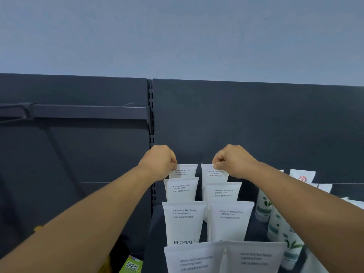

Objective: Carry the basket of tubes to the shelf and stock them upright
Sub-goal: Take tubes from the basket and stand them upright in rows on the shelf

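Two rows of white cleansing-foam tubes stand upright on a dark shelf point(254, 229), running from the back panel toward me. My left hand point(160, 160) pinches the top corner of the rearmost tube of the left row point(185, 171). My right hand point(232, 160) pinches the top corner of the rearmost tube of the right row point(213, 173). In front of them stand several more white tubes, such as one marked FLORAL point(184, 223) and its neighbour point(229, 221). The basket is out of view.
White tubes with green leaf prints point(275, 219) stand to the right on the same shelf. A slotted upright point(151, 119) divides the dark back panels, with a bar point(88, 112) at the left. A green package point(132, 266) sits low at the left.
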A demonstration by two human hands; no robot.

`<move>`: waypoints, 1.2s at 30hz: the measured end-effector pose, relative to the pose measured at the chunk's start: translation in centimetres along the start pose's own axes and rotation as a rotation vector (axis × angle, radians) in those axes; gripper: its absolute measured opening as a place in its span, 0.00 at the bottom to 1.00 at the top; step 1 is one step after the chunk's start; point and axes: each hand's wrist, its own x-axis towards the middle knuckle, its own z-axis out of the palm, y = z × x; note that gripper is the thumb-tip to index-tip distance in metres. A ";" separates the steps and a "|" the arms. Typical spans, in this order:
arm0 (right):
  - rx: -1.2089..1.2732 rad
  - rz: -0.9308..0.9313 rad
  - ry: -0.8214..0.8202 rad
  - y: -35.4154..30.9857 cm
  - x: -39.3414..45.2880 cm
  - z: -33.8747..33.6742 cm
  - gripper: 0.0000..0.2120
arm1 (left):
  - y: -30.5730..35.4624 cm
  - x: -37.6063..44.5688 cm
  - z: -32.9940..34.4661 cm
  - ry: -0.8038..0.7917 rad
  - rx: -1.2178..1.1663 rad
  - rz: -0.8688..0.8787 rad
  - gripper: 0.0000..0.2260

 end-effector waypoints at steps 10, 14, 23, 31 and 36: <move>0.012 -0.011 -0.014 -0.3 -0.6 -0.4 0.07 | -0.2 0.4 -0.2 -0.031 0.031 0.013 0.05; 0.009 -0.007 -0.009 -0.5 -0.7 -0.3 0.07 | -0.2 0.3 -0.4 -0.033 0.031 0.007 0.05; -0.004 0.007 -0.016 -1.2 -1.4 -0.5 0.08 | 0.3 -0.3 -0.9 -0.068 0.054 0.010 0.09; -0.028 0.026 -0.032 -2.3 -3.3 -1.6 0.17 | 2.1 -2.8 -3.1 -0.094 0.143 0.026 0.04; -0.058 0.013 -0.063 -3.6 -5.8 -3.3 0.25 | 4.5 -6.5 -5.6 -0.123 0.242 -0.011 0.13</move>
